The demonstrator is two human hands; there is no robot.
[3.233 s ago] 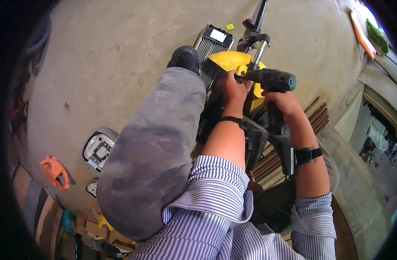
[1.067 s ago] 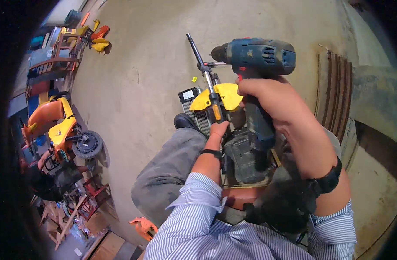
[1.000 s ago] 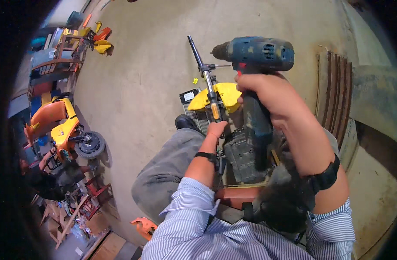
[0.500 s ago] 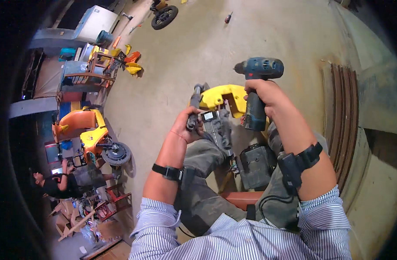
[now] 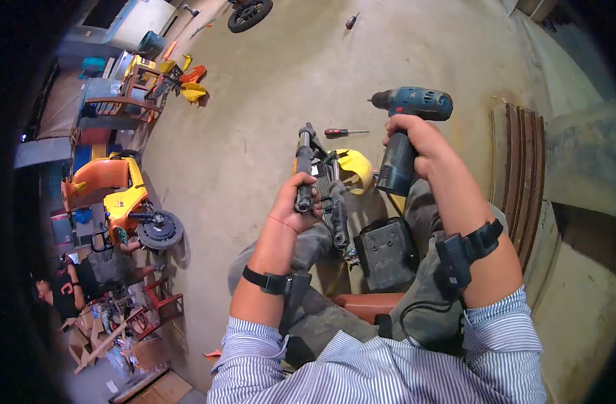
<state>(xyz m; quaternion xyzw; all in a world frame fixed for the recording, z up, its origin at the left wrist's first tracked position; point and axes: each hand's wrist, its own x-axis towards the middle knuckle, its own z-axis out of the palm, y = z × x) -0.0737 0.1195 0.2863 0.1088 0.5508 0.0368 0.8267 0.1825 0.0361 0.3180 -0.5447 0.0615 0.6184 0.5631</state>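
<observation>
My left hand (image 5: 296, 205) grips a grey-and-silver fork tube (image 5: 304, 161), part of an assembly between my legs. Beside it stand a second tube (image 5: 339, 219) and a finned metal part (image 5: 324, 202), with a curved yellow plastic fender (image 5: 353, 161) partly behind them. My right hand (image 5: 415, 138) is closed round the handle of a dark blue cordless drill (image 5: 422, 102), held right of the assembly with its bit pointing left. A screwdriver (image 5: 336, 133) lies just beyond the fender. A black box (image 5: 385, 252) rests between my knees.
At left, an orange-and-yellow scooter (image 5: 119, 202) stands by a co-worker (image 5: 69, 296), stacked furniture and cardboard. Loose yellow and orange panels (image 5: 193, 91), a wheel (image 5: 250, 17) and another screwdriver (image 5: 351, 21) lie further off. Long brown strips (image 5: 523, 175) line the right side.
Since a second ago my left hand has moved left along with the tube, and the drill has moved away from me. The fender has shifted down since half a second ago, uncovering the screwdriver.
</observation>
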